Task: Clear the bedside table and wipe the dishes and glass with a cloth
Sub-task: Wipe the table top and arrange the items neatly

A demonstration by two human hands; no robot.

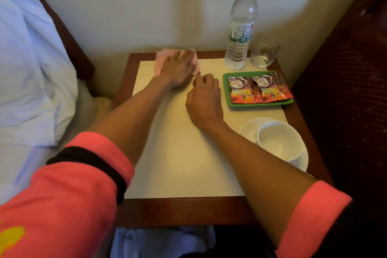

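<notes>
Most of the pink cloth (pixel 161 58), at the far left of the surface (pixel 178 153), is hidden under the left hand (pixel 178 69), which presses flat on it with straight fingers. The right hand (pixel 204 98) rests just beside it with its fingers curled under; any pinch cannot be told. The glass (pixel 265 50) stands at the far right

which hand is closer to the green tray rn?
Right. The right hand rests on the table just left of the green tray, not touching it. The left hand is farther left and back, pressing the pink cloth.
</notes>
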